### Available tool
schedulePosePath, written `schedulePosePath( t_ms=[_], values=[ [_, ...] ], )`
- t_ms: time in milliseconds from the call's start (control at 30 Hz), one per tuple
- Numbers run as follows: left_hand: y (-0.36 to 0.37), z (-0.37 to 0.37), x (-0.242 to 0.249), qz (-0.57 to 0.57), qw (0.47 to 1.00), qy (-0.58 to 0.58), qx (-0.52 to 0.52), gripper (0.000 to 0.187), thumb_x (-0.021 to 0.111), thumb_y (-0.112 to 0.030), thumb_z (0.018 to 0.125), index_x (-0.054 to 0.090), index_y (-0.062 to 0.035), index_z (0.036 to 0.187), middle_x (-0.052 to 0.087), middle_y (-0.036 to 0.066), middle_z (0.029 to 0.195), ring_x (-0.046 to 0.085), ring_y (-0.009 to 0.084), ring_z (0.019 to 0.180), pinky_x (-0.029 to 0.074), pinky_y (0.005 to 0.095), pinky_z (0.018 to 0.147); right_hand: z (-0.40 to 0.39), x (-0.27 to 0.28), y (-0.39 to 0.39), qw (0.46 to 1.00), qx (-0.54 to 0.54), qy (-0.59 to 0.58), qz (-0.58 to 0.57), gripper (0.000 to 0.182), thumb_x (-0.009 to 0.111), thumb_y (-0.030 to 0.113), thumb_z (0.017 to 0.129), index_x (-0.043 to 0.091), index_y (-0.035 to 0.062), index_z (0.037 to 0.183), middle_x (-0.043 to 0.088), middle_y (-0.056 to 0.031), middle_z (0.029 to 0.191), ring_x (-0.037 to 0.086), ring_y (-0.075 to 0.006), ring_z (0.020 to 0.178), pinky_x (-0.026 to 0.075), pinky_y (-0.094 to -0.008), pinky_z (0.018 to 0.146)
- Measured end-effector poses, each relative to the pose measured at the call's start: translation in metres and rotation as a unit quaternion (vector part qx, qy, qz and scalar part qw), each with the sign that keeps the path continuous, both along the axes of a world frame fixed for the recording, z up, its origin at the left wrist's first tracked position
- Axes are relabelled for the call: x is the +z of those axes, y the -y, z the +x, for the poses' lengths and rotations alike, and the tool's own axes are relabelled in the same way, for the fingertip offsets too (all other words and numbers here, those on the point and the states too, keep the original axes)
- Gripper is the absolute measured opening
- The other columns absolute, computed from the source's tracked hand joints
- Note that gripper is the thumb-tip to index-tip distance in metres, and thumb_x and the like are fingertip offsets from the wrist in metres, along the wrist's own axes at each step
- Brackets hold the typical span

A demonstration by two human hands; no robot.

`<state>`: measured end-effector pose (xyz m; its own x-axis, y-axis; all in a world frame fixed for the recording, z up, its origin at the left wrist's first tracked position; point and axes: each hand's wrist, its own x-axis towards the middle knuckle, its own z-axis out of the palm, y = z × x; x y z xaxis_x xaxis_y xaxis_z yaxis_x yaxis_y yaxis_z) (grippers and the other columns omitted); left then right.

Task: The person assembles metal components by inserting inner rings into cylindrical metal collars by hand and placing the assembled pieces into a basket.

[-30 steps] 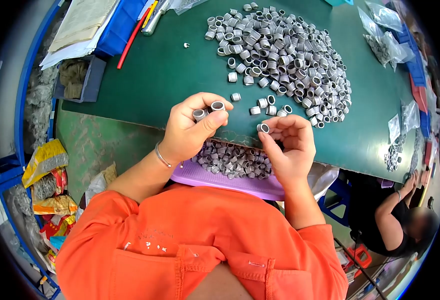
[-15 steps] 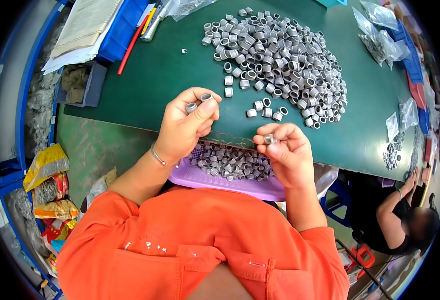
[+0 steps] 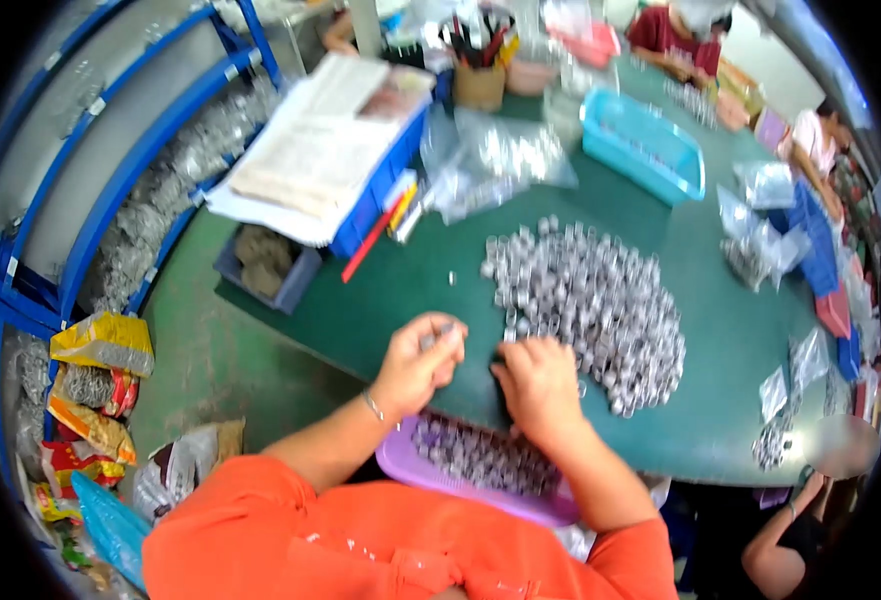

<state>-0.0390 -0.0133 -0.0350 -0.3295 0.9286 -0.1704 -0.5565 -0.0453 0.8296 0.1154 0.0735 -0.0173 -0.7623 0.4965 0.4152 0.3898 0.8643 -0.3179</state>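
My left hand, raised over the table's near edge, is closed on a short grey metal ring; the fingers cover most of it. My right hand reaches down at the near left side of a big pile of grey metal rings. Its fingers are curled at the tabletop, and whatever lies under them is hidden. Below both hands, at the table edge, a purple basket holds many more of these rings. The picture is somewhat blurred.
The green table carries a blue bin with papers, red and yellow pens, a grey box, plastic bags and a turquoise basket. Blue shelving stands at left. Other people sit at the far end and lower right.
The view has tilted up, showing more of the far table. My right hand has gone from holding a ring before me to the pile's edge. My left hand stays closed.
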Motion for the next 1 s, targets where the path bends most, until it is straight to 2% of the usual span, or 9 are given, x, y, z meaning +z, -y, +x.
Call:
schedulePosePath(
  t_ms=[67,200,400,500,600,667,767,833,1000],
  values=[
    [0.002,-0.001,-0.001,0.019,0.999,0.028,-0.019,0.015,0.052,-0.013,0.088,0.050,-0.0002,0.095,0.051,0.005,0.073,0.036,0.0044,0.050,0.029,0.0174,0.043,-0.001,-0.006,-0.001,0.999,0.002,0.013,0.033,0.007,0.051,0.010,0.068,0.052,0.0084,0.074,0.051,-0.0049,0.067,0.051,-0.0229,0.069,0.036,-0.0358,0.061],
    [0.001,-0.001,-0.003,0.043,0.998,0.041,-0.022,0.014,0.051,-0.012,0.089,0.050,-0.0001,0.096,0.051,0.006,0.073,0.036,0.0044,0.051,0.029,0.0174,0.044,-0.004,-0.003,0.002,0.998,-0.018,-0.010,0.058,0.015,0.068,0.017,0.065,0.056,0.0107,0.071,0.053,-0.0030,0.072,0.050,-0.0228,0.071,0.034,-0.0354,0.062],
    [0.002,-0.001,-0.005,0.051,0.997,0.060,-0.015,0.013,0.051,-0.011,0.088,0.052,0.0000,0.095,0.052,0.005,0.073,0.035,0.0041,0.050,0.028,0.0166,0.043,-0.013,-0.006,0.004,0.997,-0.041,0.002,0.062,0.024,0.068,0.022,0.067,0.057,0.0099,0.084,0.055,-0.0038,0.081,0.050,-0.0233,0.077,0.035,-0.0367,0.066],
    [0.005,-0.002,-0.004,0.045,0.997,0.060,-0.010,0.012,0.052,-0.010,0.088,0.052,-0.0001,0.095,0.052,0.005,0.073,0.035,0.0039,0.051,0.027,0.0164,0.043,-0.013,-0.009,0.004,0.998,-0.018,-0.004,0.058,0.016,0.067,0.020,0.067,0.059,0.0085,0.076,0.055,-0.0042,0.083,0.051,-0.0237,0.078,0.036,-0.0373,0.067],
    [0.004,-0.002,-0.007,0.051,0.996,0.067,-0.008,0.013,0.053,-0.012,0.088,0.052,-0.0007,0.095,0.052,0.004,0.071,0.036,0.0035,0.049,0.027,0.0163,0.042,-0.005,-0.001,0.007,0.999,0.014,-0.002,0.038,0.014,0.066,0.016,0.067,0.059,0.0076,0.076,0.055,-0.0061,0.084,0.050,-0.0256,0.080,0.035,-0.0384,0.069],
    [0.004,-0.001,-0.008,0.029,0.999,0.014,0.013,0.014,0.056,-0.016,0.087,0.053,-0.0033,0.092,0.052,0.002,0.069,0.036,0.0022,0.047,0.027,0.0162,0.041,0.003,0.006,0.013,1.000,0.009,0.015,0.010,0.013,0.065,0.014,0.068,0.058,0.0067,0.075,0.053,-0.0071,0.086,0.049,-0.0265,0.082,0.035,-0.0393,0.069],
    [0.001,0.000,-0.006,0.015,1.000,0.013,0.020,0.015,0.055,-0.015,0.087,0.053,-0.0013,0.092,0.052,0.004,0.068,0.035,0.0033,0.045,0.026,0.0163,0.039,0.020,0.014,0.020,0.999,-0.018,0.043,0.010,0.021,0.066,0.013,0.067,0.058,0.0074,0.085,0.052,-0.0073,0.087,0.048,-0.0261,0.082,0.034,-0.0393,0.070],
    [0.001,-0.003,-0.010,0.035,0.999,0.018,0.012,0.015,0.054,-0.015,0.087,0.053,-0.0009,0.093,0.052,0.004,0.069,0.035,0.0030,0.046,0.026,0.0160,0.040,0.034,0.009,0.016,0.999,-0.023,0.000,-0.032,0.025,0.065,0.010,0.068,0.059,0.0061,0.093,0.053,-0.0077,0.089,0.048,-0.0273,0.081,0.035,-0.0383,0.069],
    [0.000,-0.003,-0.010,0.071,0.997,0.031,0.003,0.016,0.054,-0.016,0.087,0.055,-0.0005,0.094,0.052,0.004,0.072,0.034,0.0025,0.048,0.026,0.0144,0.041,0.043,0.001,0.011,0.995,-0.061,-0.065,-0.055,0.017,0.062,0.002,0.070,0.060,0.0041,0.086,0.054,-0.0086,0.080,0.050,-0.0267,0.071,0.037,-0.0359,0.064]
  ],
)
